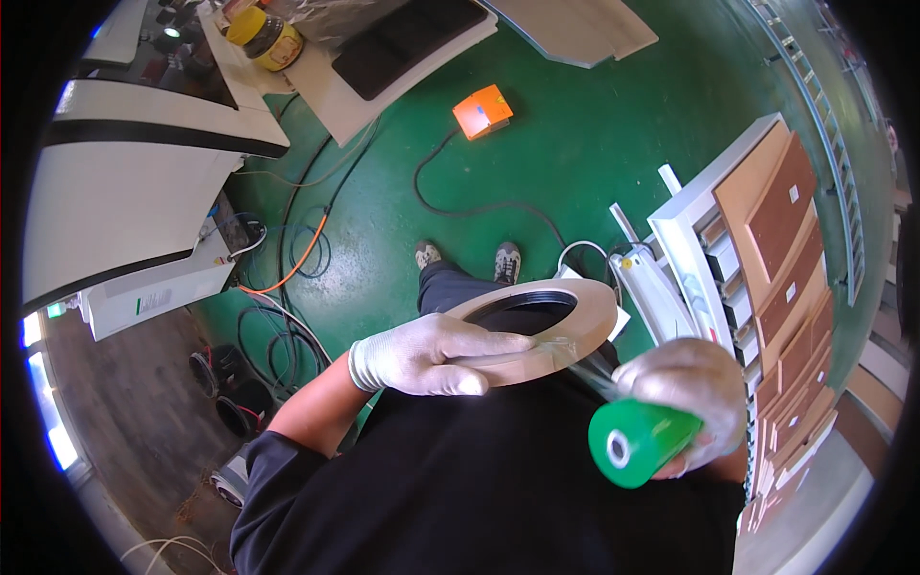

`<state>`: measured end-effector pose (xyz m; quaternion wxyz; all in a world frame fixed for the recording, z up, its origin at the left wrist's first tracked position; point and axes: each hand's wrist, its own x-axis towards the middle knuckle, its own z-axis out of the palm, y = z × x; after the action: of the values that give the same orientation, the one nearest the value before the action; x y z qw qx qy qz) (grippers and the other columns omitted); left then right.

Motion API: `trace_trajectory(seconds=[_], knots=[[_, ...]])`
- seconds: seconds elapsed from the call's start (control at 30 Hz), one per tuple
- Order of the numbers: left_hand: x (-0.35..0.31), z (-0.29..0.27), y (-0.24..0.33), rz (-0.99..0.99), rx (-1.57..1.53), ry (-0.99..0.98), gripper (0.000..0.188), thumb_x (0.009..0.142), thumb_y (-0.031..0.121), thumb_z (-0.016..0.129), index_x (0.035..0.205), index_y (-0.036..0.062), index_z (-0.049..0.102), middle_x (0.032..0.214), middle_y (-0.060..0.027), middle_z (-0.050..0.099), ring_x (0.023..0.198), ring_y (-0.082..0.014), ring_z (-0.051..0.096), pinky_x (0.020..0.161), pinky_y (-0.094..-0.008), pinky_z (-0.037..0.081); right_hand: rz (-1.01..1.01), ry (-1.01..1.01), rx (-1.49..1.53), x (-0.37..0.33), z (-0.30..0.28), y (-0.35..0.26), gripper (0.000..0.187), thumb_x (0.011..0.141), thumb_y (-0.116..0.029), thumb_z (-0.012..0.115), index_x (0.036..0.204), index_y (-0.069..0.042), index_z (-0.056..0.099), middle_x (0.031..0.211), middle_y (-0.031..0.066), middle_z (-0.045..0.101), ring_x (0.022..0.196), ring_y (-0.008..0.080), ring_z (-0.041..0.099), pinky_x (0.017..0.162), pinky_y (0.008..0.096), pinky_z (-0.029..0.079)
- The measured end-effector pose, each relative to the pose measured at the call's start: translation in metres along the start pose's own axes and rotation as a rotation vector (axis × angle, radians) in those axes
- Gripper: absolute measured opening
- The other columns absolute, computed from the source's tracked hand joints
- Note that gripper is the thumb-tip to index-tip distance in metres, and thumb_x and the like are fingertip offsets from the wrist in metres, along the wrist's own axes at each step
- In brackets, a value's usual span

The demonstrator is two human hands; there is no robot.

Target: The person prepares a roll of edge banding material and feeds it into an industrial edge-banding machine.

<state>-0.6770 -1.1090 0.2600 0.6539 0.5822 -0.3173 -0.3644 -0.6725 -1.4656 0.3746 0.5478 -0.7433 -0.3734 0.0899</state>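
Observation:
My left hand (pixel 431 355), in a pale work glove, grips a large flat ring-shaped roll of beige edge banding (pixel 589 316) in front of my body. Its fingers lie along the band and the thumb rests on the near side. Some clear film (pixel 556 347) clings to the roll's near edge and stretches right. My gloved right hand (pixel 685 383) is wrapped around a green cylinder (pixel 613 446) with a white-rimmed hole in its end. The far side of that hand's grip is hidden and slightly blurred.
An orange foot pedal box (pixel 483 111) with a black cable lies on the green floor. To the left stands a white machine (pixel 144 192), with hoses and cables below it. At upper left a table (pixel 355 120) bears a dark panel and a yellow-lidded jar. Brown panels (pixel 781 240) lean on a rack at right.

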Motion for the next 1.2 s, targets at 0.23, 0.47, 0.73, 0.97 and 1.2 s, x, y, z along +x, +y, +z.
trace_trajectory(seconds=[0.23, 0.47, 0.73, 0.97, 1.2], knots=[[-0.006, -0.008, 0.014, -0.183, -0.352, 0.135, 0.073, 0.103, 0.05, 0.069, 0.148, -0.0043, 0.051, 0.132, -0.014, 0.063, 0.115, -0.0227, 0.064, 0.104, -0.0371, 0.051, 0.02, -0.242, -0.148, 0.014, 0.007, -0.011, 0.063, 0.069, -0.038, 0.091, 0.123, -0.01, 0.075, 0.12, 0.0091, 0.072, 0.111, 0.0306, 0.074, 0.083, 0.0411, 0.061], [0.016, -0.011, 0.04, -0.216, -0.371, 0.355, 0.102, 0.095, 0.065, 0.071, 0.16, -0.0071, 0.039, 0.096, -0.0067, 0.067, 0.083, -0.0146, 0.061, 0.077, -0.0284, 0.049, -0.019, -0.21, -0.337, 0.018, 0.017, 0.013, 0.072, 0.067, -0.021, 0.09, 0.134, -0.016, 0.067, 0.131, 0.0069, 0.065, 0.127, 0.0303, 0.065, 0.108, 0.0481, 0.052], [0.029, -0.039, 0.043, -0.425, -0.37, 0.215, 0.117, 0.086, 0.084, 0.067, 0.155, -0.0084, 0.05, 0.089, -0.0036, 0.066, 0.075, -0.0127, 0.058, 0.069, -0.0259, 0.047, -0.066, -0.026, -0.487, 0.006, 0.072, 0.065, 0.052, 0.074, -0.017, 0.086, 0.124, -0.018, 0.073, 0.131, 0.0051, 0.064, 0.115, 0.0295, 0.071, 0.095, 0.0453, 0.058], [0.035, -0.037, 0.045, -0.435, -0.359, 0.088, 0.113, 0.09, 0.082, 0.065, 0.156, -0.008, 0.048, 0.091, -0.0045, 0.064, 0.08, -0.014, 0.058, 0.072, -0.0274, 0.047, -0.097, 0.154, -0.679, -0.006, 0.1, 0.074, 0.04, 0.095, -0.027, 0.074, 0.134, -0.019, 0.071, 0.129, 0.0048, 0.06, 0.107, 0.0241, 0.071, 0.073, 0.0317, 0.06], [0.035, -0.028, 0.041, -0.397, -0.409, 0.057, 0.108, 0.095, 0.075, 0.065, 0.161, -0.0079, 0.041, 0.094, -0.0052, 0.063, 0.083, -0.015, 0.057, 0.076, -0.0283, 0.047, -0.011, -0.004, -0.423, -0.015, 0.091, 0.071, 0.044, 0.093, -0.019, 0.077, 0.136, -0.014, 0.07, 0.139, 0.0102, 0.059, 0.12, 0.0325, 0.067, 0.093, 0.0428, 0.06]])
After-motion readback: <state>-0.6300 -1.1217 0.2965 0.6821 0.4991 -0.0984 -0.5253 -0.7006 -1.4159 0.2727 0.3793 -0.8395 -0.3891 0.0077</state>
